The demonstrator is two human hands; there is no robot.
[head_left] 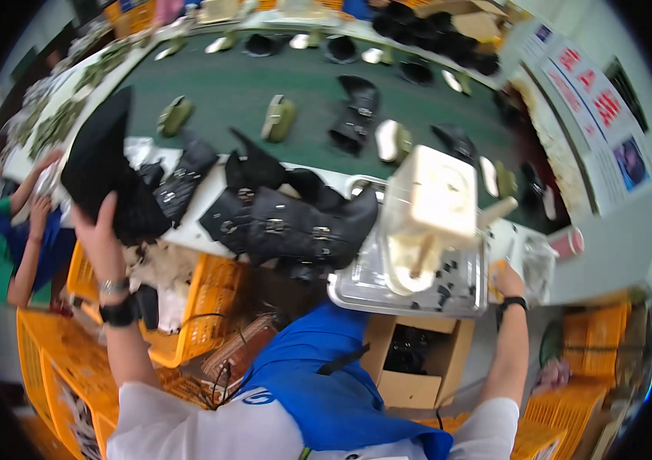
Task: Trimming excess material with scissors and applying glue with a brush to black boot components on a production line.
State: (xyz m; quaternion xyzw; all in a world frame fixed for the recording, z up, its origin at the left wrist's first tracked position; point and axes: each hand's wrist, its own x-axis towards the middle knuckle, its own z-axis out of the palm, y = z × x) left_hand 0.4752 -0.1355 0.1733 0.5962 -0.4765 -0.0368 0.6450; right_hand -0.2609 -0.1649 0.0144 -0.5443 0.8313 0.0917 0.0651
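While the left hand is gripping a black boot between nine and ten o'clock, thumb standing apart from the fingers, the right hand is touching a yellow item between three and four; its closure cannot be told. Buckled black boots: lying centrally, by the table edge. White container: standing toward half past two, above a tray. Green belt: carrying olive shoes at twelve. Orange crate: sitting at eight. Cardboard box: lying open at five.

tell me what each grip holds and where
Left grip: a black boot, by its near lower side. Right grip: something yellow there, but whether it's held can't be told.
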